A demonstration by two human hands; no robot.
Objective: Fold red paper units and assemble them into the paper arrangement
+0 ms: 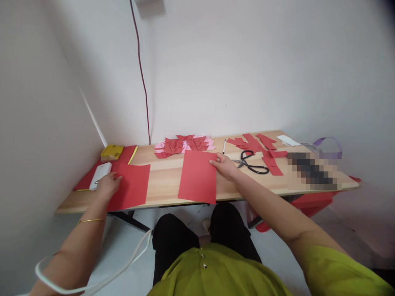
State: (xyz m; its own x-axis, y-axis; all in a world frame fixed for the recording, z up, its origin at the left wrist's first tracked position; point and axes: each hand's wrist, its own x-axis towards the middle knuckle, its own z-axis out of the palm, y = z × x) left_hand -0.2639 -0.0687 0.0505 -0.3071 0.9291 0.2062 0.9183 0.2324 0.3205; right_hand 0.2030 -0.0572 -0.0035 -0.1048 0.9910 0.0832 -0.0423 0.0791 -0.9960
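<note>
My right hand [224, 165] pinches the upper right edge of a red paper sheet [197, 176], which slants over the table's front edge. Over at the left, my left hand [109, 183] has its fingers curled together above another red sheet [135, 187]; whether they grip anything is hidden. A white rectangular device [100, 176] lies partly under that hand. Just right of my right hand, black-handled scissors [243, 162] rest with their blades pointing left. Behind the held sheet sits a pile of red and pink paper cutouts [185, 144].
Cut red paper pieces [253, 144] are spread at the right, near a white slip [288, 140]. A pen [224, 146] stands out behind my right hand. A yellow packet [112, 152] lies at the left back. A white cable [135, 255] loops near my left arm.
</note>
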